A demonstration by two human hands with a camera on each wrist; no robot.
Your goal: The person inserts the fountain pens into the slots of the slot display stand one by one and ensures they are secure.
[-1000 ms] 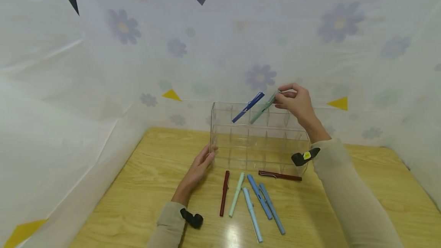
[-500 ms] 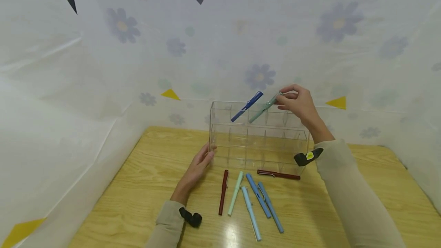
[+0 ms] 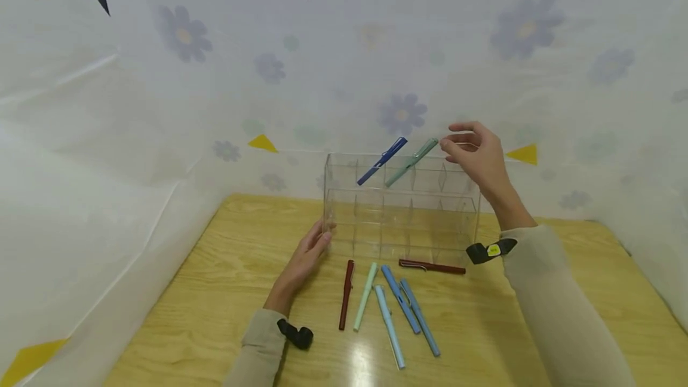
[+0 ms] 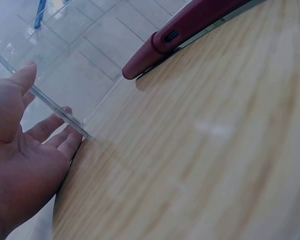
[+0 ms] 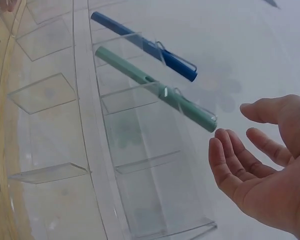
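Observation:
My right hand [image 3: 481,157] hovers at the rack's upper right with fingers and thumb parted, holding nothing. Just beyond its fingertips, a grey-green pen [image 5: 155,87] with a wire clip leans across the back row of the clear compartment rack [image 3: 398,196]. Parallel to that pen leans a dark blue pen [image 3: 382,161], one compartment to the left. My left hand [image 4: 30,150] rests against the rack's left side wall, its fingers fairly straight and the thumb at the front edge. Close to it lies a dark red pen [image 4: 185,30] on the table.
On the wooden table [image 3: 215,303], in front of the rack, lie a pale green pen [image 3: 365,297], a light blue pen [image 3: 389,327] and two blue pens [image 3: 400,299] side by side. Another dark red pen [image 3: 432,266] lies crosswise along the rack's front. A patterned white sheet [image 3: 344,64] hangs behind.
My right hand has let go of the grey-green pen and drawn back to the right; the pen stays leaning in the rack. The left hand keeps its place. The head view has tilted slightly.

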